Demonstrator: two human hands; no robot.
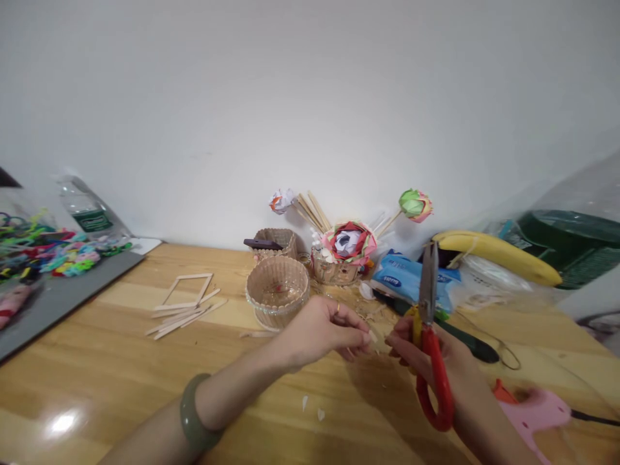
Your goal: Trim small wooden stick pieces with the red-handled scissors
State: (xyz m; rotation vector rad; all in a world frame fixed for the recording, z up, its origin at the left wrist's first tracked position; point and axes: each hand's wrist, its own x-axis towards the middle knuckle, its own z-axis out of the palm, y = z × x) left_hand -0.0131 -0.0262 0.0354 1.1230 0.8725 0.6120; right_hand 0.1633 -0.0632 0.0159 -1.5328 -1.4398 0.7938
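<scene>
Sticks [186, 318] left, scissors [427, 313] right, basket [266, 315] between — packet [400, 274] behind the scissors.

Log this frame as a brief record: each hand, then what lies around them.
Left hand: fingers pinched; anything held is unclear
Right hand: holds red-handled scissors
Surface: wooden table
Left side: stick frame, loose sticks
Beyond left hand: round beige basket
Back: paper flowers
Right side: pink glue gun, banana
</scene>
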